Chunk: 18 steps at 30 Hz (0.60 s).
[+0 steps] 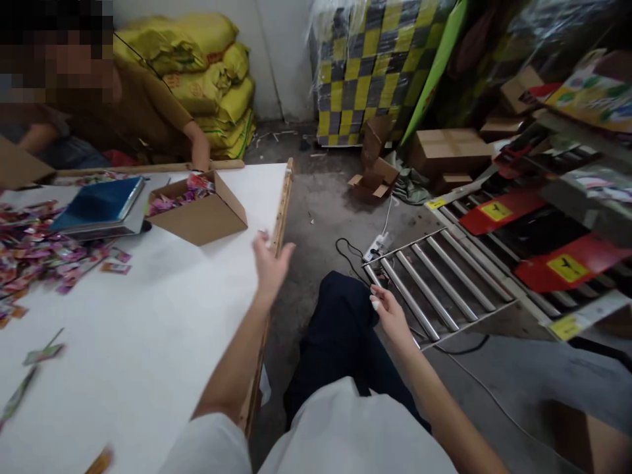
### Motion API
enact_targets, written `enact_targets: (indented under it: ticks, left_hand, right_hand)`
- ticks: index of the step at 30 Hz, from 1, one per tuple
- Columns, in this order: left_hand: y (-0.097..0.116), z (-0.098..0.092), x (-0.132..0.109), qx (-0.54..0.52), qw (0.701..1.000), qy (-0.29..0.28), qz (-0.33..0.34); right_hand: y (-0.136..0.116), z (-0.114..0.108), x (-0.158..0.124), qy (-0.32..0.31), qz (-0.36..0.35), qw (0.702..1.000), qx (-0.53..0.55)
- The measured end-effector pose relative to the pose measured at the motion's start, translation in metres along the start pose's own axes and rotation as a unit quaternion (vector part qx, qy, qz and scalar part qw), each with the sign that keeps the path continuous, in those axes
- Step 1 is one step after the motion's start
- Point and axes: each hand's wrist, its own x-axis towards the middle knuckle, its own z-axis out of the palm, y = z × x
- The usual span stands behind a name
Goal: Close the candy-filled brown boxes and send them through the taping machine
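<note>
My left hand is raised at the right edge of the white table, thumb spread from the fingers and nothing held. Something white covers part of one finger. Beyond it stands an open cardboard box with small pink and purple packets inside. My right hand hovers beside my dark trousers, near the roller conveyor. Its fingers are loosely bent and apart, with white on a fingertip, and I see nothing in it.
Many loose packets and a blue-topped case lie on the table. A co-worker is across it. Yellow sacks, a wrapped stack, cardboard boxes, a power strip and a red-sided machine stand around.
</note>
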Motion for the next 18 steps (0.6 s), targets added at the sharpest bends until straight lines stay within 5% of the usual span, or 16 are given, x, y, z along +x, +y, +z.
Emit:
enact_targets:
  ticks: [4, 8, 13, 18]
  left_hand:
    - [-0.015, -0.08, 0.128, 0.28, 0.94, 0.121, 0.156]
    - [-0.031, -0.128, 0.188, 0.465, 0.877, -0.008, 0.12]
    - [-0.043, -0.173, 0.169, 0.514, 0.84, -0.093, 0.147]
    - [-0.045, -0.221, 0.074, 0.508, 0.814, -0.097, 0.263]
  right_hand:
    - [0.009, -0.021, -0.009, 0.026, 0.008, 0.999, -0.016]
    - [0.017, -0.021, -0.014, 0.021, 0.006, 1.0, -0.019]
    - [0.01, 0.004, -0.011, -0.028, -0.011, 0.999, -0.027]
    - [-0.028, 0.067, -0.008, -0.143, -0.052, 0.986, -0.075]
